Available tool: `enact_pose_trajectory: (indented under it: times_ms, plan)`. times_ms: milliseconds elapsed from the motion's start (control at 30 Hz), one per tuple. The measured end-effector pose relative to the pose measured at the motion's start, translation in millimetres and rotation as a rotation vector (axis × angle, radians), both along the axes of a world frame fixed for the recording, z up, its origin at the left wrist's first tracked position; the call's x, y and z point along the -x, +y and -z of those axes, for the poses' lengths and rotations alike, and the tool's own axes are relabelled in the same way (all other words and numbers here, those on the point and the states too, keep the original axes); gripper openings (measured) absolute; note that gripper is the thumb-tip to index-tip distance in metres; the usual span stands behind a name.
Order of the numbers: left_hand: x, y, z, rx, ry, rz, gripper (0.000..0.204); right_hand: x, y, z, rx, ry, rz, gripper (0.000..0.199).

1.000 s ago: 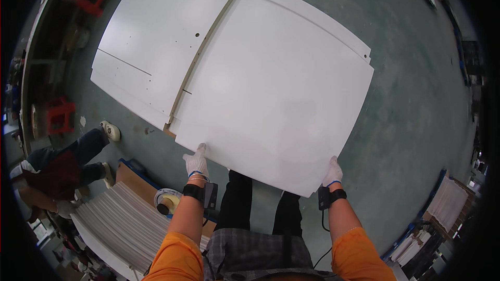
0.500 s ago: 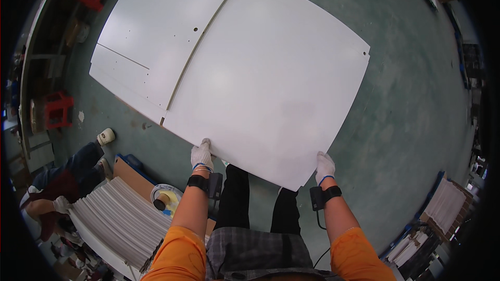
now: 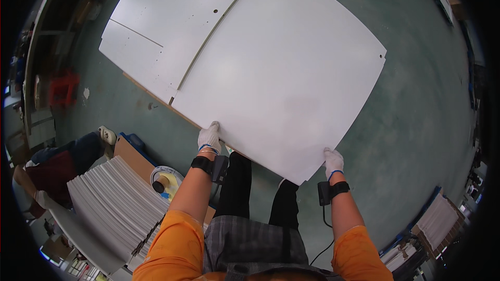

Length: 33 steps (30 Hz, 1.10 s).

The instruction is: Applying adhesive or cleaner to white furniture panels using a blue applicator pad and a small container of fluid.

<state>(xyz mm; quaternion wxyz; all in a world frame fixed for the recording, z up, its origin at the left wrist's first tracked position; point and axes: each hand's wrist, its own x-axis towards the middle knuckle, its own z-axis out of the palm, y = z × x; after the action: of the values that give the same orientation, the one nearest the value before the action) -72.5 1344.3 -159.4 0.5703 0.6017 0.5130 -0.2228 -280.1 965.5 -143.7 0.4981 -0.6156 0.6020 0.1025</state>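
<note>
A large white panel (image 3: 291, 73) with a small hole near its right corner spreads out in front of me. My left hand (image 3: 209, 136), in a white knit glove, is closed on its near edge, thumb on top and fingers hidden underneath. Likewise gloved, my right hand (image 3: 334, 161) grips the right edge close to the near corner, its fingers mostly out of sight below. Beyond a narrow dark gap on the left lies another white panel (image 3: 172, 21), with drilled holes and a thin groove. A brown edge shows beneath the panels' near side.
At lower left a stack of white panels (image 3: 114, 198) stands beside a round tub (image 3: 169, 174) and a brown board (image 3: 133, 156). A co-worker (image 3: 57, 171) handles a white panel there. Red stools (image 3: 63, 88) stand along the left; stacked boards (image 3: 440, 218) sit at lower right.
My view has shifted, so the panels and floor sit differently in it. Both my hands keep hold of the panel. The co-worker has bent lower, and a white panel now leans away from the stack.
</note>
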Motion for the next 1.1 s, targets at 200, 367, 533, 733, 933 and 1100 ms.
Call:
enact_pose_trajectory:
  times_ms: [200,367,533,733,933,1100]
  plan:
    - [-4.5,-1.5,-23.3,-0.104,0.078,0.353,0.036,-22.5,5.9,-36.4,0.125,0.142,-0.284,0.038]
    - [12.3,7.3,-14.6,-0.099,0.045,0.445,0.034,-33.2,11.3,-46.5,0.473,0.374,-0.508,0.053]
    - [35.3,23.8,-29.6,-0.298,0.006,0.581,0.038,-21.7,-5.7,-48.9,0.493,0.450,-0.601,0.065]
    - [108.3,72.8,-91.6,-0.403,-0.077,0.641,0.045,4.3,-2.0,-50.7,-0.152,0.272,-0.619,0.034]
    - [283.2,98.6,-209.8,-0.574,0.149,0.419,0.046,5.3,1.0,-113.4,-0.211,0.042,-1.170,0.036]
    - [449.6,82.1,-270.8,-0.667,0.174,0.239,0.043,34.7,-76.4,-126.5,-0.040,0.145,-1.536,0.042]
